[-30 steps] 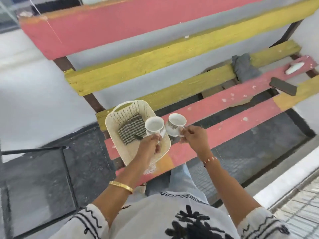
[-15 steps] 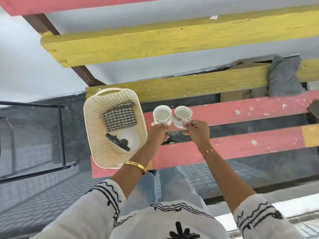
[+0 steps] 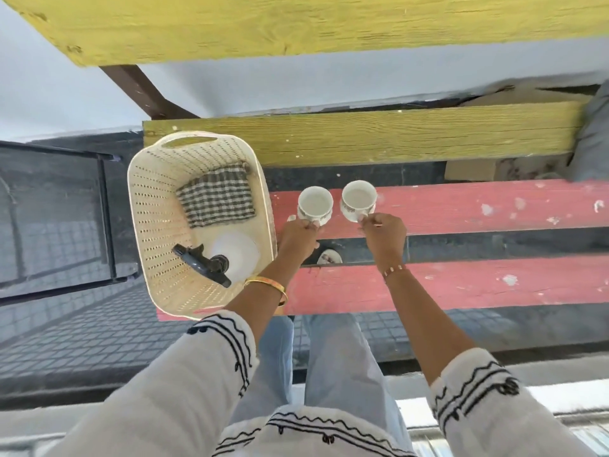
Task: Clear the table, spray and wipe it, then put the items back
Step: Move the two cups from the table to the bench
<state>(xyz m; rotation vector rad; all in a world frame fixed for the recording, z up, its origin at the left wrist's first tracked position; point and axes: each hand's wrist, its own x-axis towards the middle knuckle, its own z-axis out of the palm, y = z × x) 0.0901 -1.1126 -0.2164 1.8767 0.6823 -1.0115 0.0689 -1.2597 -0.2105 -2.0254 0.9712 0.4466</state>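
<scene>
Two white patterned cups sit side by side over the red plank (image 3: 478, 206) of a slatted bench. My left hand (image 3: 298, 237) grips the handle of the left cup (image 3: 315, 206). The right cup (image 3: 358, 199) is held at its handle by my right hand (image 3: 384, 234). Whether the cups touch the plank or hover just above it is unclear. To their left stands a cream perforated basket (image 3: 155, 206), holding a folded checked cloth (image 3: 216, 196) and a white spray bottle (image 3: 230, 255) with a black trigger.
Yellow planks (image 3: 395, 135) lie behind the red ones, with gaps between the slats showing dark tiled floor. A grey cloth (image 3: 593, 133) lies at the bench's far right. A black metal frame (image 3: 105, 206) stands left of the basket.
The view has tilted down and closer. Both hands have carried the cups away from the basket and down towards the red plank, spreading them slightly apart.
</scene>
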